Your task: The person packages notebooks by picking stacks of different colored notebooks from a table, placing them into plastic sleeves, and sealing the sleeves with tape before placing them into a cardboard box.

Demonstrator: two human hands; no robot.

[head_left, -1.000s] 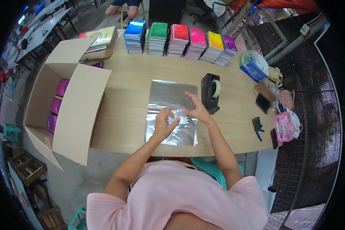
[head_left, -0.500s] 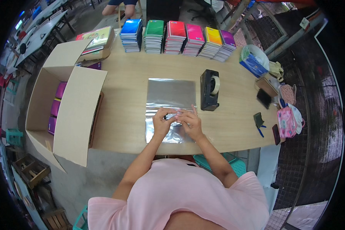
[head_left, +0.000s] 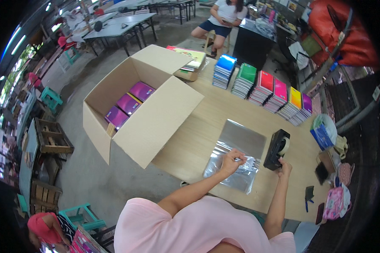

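Clear plastic sheets [head_left: 244,135] lie flat and shiny on the table in front of me. Over their near half is my left hand [head_left: 232,162], its fingers curled into a pinch with a small dark band showing among them. What the pinch holds is too small to tell. To the right of the sheets stands a black tape dispenser [head_left: 272,152] with a pale roll of tape [head_left: 284,146]. My right hand [head_left: 285,168] is closed at the dispenser's near end, thumb on top; its other fingers are partly hidden, and no loose tape end shows.
An open cardboard box [head_left: 159,122] with purple packs [head_left: 128,104] stands left. Notebook stacks [head_left: 264,86] in several colours line the far edge. At right lie a blue box with a plastic bag [head_left: 321,134] and a pink pouch [head_left: 334,202]. A seated person [head_left: 223,19] is beyond the table.
My right hand has left my left hand and moved to the tape dispenser's near end. The left stays over the plastic sheets. The whole view has turned and shifted leftward.
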